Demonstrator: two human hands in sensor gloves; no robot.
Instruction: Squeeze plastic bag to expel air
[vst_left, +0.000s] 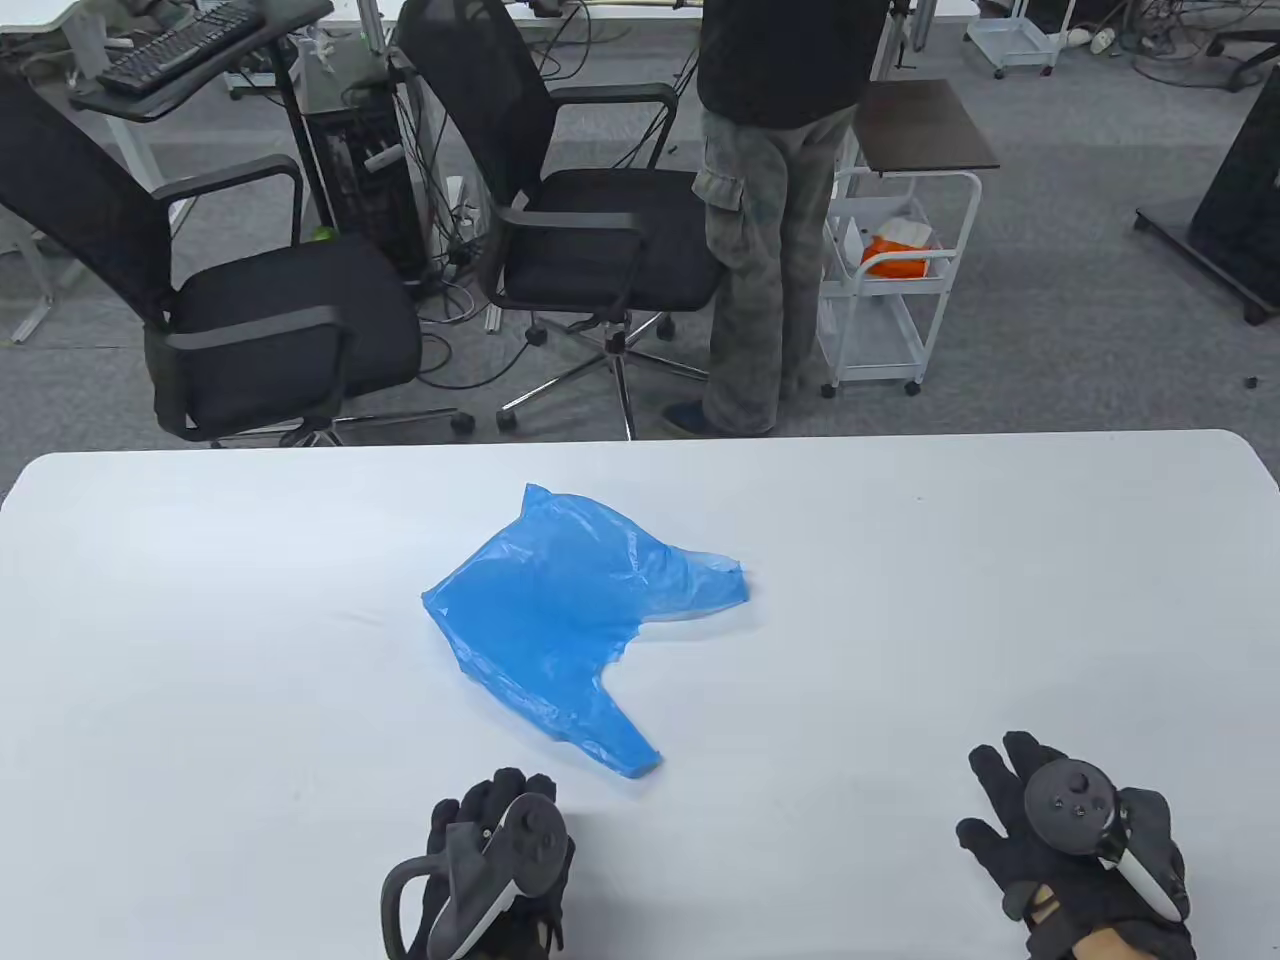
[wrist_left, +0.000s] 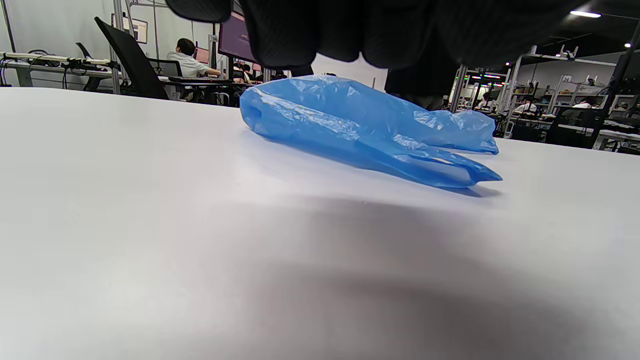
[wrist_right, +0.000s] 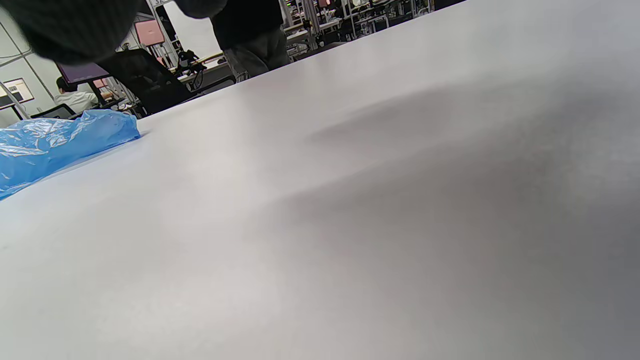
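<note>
A blue plastic bag (vst_left: 560, 610) lies puffed and crumpled on the white table (vst_left: 200, 600), near its middle, with one handle pointing toward the front edge. My left hand (vst_left: 495, 800) rests empty on the table just in front of that handle, apart from it. My right hand (vst_left: 1000, 790) lies flat with spread fingers at the front right, far from the bag. In the left wrist view the bag (wrist_left: 360, 125) sits close ahead below my fingers (wrist_left: 350, 30). In the right wrist view the bag (wrist_right: 55, 142) shows at the left edge.
Beyond the table's far edge a person (vst_left: 775, 200) stands, with two black office chairs (vst_left: 280, 310) (vst_left: 600, 240) and a white wheeled cart (vst_left: 890, 290) beside them.
</note>
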